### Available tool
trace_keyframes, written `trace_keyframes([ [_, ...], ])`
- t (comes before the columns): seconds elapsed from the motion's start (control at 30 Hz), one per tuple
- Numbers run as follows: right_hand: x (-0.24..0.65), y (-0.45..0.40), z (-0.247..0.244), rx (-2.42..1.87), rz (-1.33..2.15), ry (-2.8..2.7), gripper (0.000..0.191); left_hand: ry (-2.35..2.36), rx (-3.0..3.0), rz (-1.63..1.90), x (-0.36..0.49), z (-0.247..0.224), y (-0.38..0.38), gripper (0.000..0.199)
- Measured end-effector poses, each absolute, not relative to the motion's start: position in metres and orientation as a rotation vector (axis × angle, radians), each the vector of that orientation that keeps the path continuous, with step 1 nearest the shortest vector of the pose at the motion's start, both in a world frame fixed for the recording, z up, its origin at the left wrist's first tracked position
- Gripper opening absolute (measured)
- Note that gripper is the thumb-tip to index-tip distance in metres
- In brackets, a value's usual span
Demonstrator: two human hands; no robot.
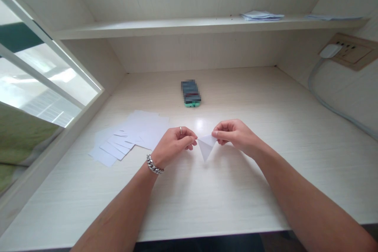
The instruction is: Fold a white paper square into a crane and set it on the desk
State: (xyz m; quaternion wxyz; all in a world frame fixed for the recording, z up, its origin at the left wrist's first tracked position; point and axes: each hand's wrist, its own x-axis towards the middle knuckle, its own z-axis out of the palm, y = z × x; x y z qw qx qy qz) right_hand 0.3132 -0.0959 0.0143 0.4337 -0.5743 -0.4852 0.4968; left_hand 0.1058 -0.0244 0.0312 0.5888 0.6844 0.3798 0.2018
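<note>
A small folded white paper (206, 147), triangular with its point downward, is held up between my two hands above the pale desk (236, 197). My left hand (174, 145), with a ring and a chain bracelet at the wrist, pinches its upper left corner. At the upper right corner, the thumb and fingers of my right hand (234, 136) are closed on the same paper. Several loose white sheets (144, 124) lie overlapping on the desk, to the left of my left hand.
A phone-like object (191, 93), blurred, with a green end lies beyond my hands. Folded papers (262, 16) rest on the shelf (177, 27). At the right, a charger (330, 50) with a grey cable (330, 108) is in the wall socket. A window is at left.
</note>
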Motion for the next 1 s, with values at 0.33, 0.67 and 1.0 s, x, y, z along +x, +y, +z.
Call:
trace_keyframes([
  [0.33,0.293,-0.093,0.011,-1.330,1.169,-1.005,0.033,0.902,1.393,0.678,0.116,0.020,-0.031,0.025],
  [0.67,0.281,-0.099,0.011,-1.396,0.732,-1.252,0.015,0.798,1.563,0.660,0.121,0.013,-0.035,0.024],
  [1.0,0.276,-0.105,0.019,-1.313,0.569,-1.410,0.010,0.750,1.513,0.741,0.120,0.005,-0.032,0.022],
])
